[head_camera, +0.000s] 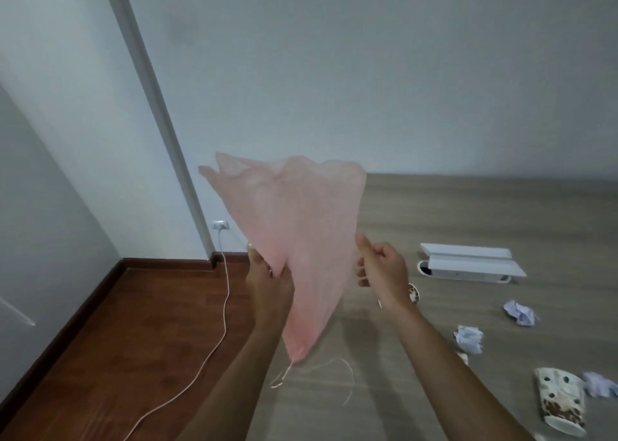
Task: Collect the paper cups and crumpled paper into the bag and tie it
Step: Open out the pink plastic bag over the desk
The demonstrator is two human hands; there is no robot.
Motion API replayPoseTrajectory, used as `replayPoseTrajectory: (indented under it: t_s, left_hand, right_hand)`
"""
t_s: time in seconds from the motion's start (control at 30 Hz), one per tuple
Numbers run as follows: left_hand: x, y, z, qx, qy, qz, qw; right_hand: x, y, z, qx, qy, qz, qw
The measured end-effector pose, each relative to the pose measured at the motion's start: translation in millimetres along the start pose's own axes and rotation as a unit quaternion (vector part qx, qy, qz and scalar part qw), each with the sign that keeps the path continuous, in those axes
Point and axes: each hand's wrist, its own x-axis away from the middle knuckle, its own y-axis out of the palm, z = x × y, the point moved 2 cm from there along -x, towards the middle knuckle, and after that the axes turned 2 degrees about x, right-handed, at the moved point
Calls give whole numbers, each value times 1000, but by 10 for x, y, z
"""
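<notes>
A thin pink plastic bag point(294, 226) billows upward in the air over the table, its lower end gathered to a point with a pale string point(314, 373) trailing from it. My left hand point(267, 273) grips the bag's left edge. My right hand point(381, 270) pinches its right edge between thumb and fingers. On the table at the right lie crumpled paper balls point(520, 312) point(470, 338) point(600, 384). A patterned paper cup point(560, 402) lies on its side at the lower right. Another cup point(414, 292) is mostly hidden behind my right wrist.
A light wood table point(468, 213) fills the right side. A white folded device point(468, 261) rests on it toward the back. Dark wood floor point(117, 340) lies at the left, with a white cable point(220, 307) running from a wall socket point(220, 225).
</notes>
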Motion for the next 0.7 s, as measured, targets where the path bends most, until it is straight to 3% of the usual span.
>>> replayPoseTrajectory:
  t_s: [0.1, 0.23, 0.43, 0.57, 0.7]
  left_hand:
    - [252, -20, 128, -45, 186, -3, 981]
    - [543, 44, -90, -106, 265, -73, 955]
    - [801, 96, -372, -114, 261, -171, 943]
    - [827, -16, -352, -110, 214, -286, 927]
    - [508, -263, -136, -27, 202, -294, 934]
  right_hand:
    - [22, 25, -420, -163, 114, -149, 969]
    - [54, -31, -820, -227, 177, -230, 929]
    - [91, -85, -842, -135, 112, -176, 969]
    - [106, -159, -733, -46, 20, -121, 991]
    - [130, -230, -652, 17, -85, -66, 994]
